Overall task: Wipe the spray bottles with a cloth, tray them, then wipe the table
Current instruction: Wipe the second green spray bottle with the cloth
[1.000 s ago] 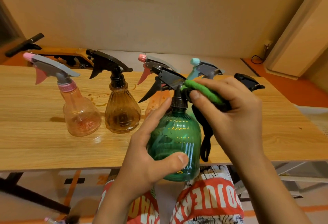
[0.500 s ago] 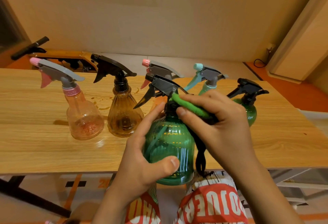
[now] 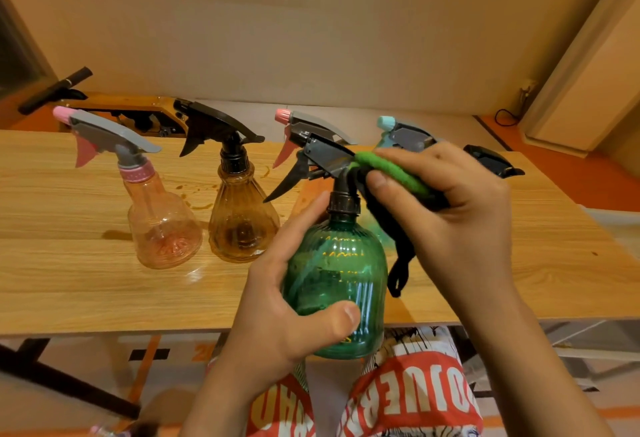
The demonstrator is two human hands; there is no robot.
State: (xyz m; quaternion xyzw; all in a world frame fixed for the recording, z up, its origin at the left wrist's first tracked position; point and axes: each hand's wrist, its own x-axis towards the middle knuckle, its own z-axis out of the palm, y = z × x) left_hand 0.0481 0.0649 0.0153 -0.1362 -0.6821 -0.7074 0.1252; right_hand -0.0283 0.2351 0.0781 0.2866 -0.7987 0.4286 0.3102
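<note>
Wooden table [image 3: 69, 280] against a beige wall. At the near edge, over the lap, the left hand [image 3: 277, 315] wraps fingers and thumb round the green spray bottle [image 3: 339, 273], upright. The right hand [image 3: 460, 214] pinches a green-and-black cloth [image 3: 391, 173] against the back of its black trigger head; a black strip hangs beside the bottle. Left on the table: pink spray bottle [image 3: 162, 228] and amber spray bottle [image 3: 242, 225], just apart. Wet spots [image 3: 201, 199] near the amber one. Behind the hands, three more bottles, bodies mostly hidden: pink-tipped head [image 3: 304, 128], teal-tipped head [image 3: 398, 131], black head [image 3: 491, 161].
</note>
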